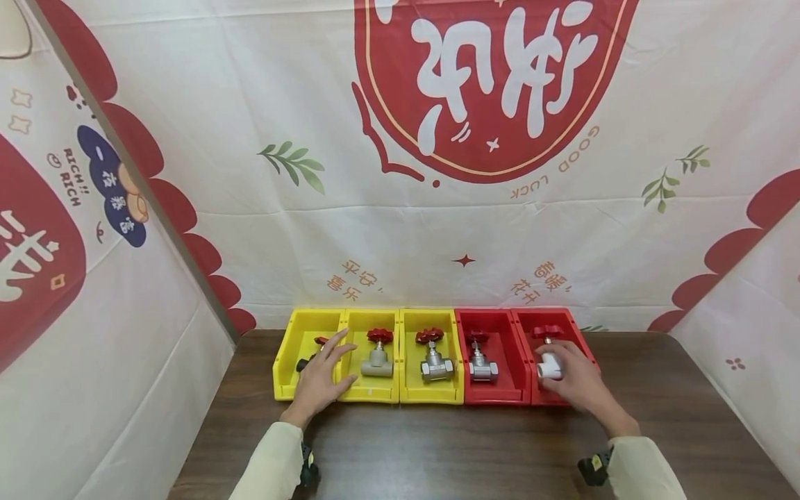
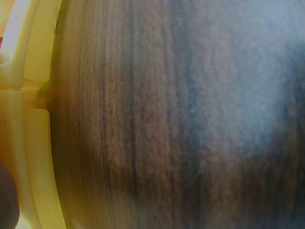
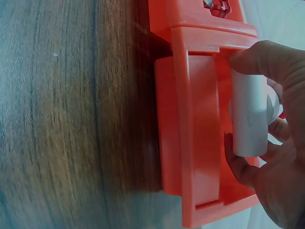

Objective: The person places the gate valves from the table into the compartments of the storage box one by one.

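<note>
In the head view my left hand [image 1: 320,385] is over the leftmost yellow bin [image 1: 289,389], fingers spread and holding nothing. Beneath its fingers lies a partly hidden valve [image 1: 303,364] with a black end and a red handle. At the far right, my right hand [image 1: 578,382] has thumb and fingers curled round a white plastic valve [image 1: 550,366] with a red handwheel [image 1: 547,332]. The right wrist view shows the valve's white pipe body [image 3: 250,114] between them, above the red bin [image 3: 205,129]. In the left wrist view only a dark fingertip [image 2: 7,198] shows at the edge.
A grey valve [image 1: 377,362] and a metal valve [image 1: 436,365] sit in the other yellow bins. Another metal valve [image 1: 481,367] lies in the left red bin [image 1: 509,392]. The bins stand side by side on a brown wooden table [image 1: 437,451], before a printed cloth [image 1: 406,236].
</note>
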{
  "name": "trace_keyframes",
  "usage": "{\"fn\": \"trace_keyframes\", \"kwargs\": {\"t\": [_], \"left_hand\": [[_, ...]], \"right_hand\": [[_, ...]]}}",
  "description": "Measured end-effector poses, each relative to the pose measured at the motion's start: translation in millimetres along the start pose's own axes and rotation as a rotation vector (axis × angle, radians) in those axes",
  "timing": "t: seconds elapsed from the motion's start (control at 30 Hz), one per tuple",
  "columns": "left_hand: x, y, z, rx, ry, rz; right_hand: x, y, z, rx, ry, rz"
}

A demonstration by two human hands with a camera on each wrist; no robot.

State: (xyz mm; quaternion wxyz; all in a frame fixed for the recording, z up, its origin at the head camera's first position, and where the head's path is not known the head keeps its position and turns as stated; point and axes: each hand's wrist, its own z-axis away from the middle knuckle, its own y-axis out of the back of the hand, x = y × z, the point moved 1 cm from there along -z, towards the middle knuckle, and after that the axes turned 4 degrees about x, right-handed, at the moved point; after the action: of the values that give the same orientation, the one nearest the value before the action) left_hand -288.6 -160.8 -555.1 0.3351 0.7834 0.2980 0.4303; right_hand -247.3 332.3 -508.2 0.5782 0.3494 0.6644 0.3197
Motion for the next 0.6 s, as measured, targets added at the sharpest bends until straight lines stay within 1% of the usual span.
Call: {"fn": "trace_keyframes", "kwargs": {"t": [0.2,0.3,0.47,0.6], "left_hand": [[-0.6,-0.5,-1.4,0.008,-0.016,0.003],[-1.0,-0.8,-2.0,0.009,-0.021,0.006],[-1.5,-0.9,-1.3,-0.002,-0.006,0.013],[-2.7,-1.3,-1.0,-0.012,0.001,0.016]], "right_hand": [[5.7,-3.0,-3.4,-0.019,-0.027,-0.020],[9.4,-4.0,-6.3,-0.041,-0.039,-0.040],[15.2,-6.7,-11.6,-0.085,-0.049,-0.080],[20.1,-9.0,-12.9,-0.103,-0.081,-0.109]]}}
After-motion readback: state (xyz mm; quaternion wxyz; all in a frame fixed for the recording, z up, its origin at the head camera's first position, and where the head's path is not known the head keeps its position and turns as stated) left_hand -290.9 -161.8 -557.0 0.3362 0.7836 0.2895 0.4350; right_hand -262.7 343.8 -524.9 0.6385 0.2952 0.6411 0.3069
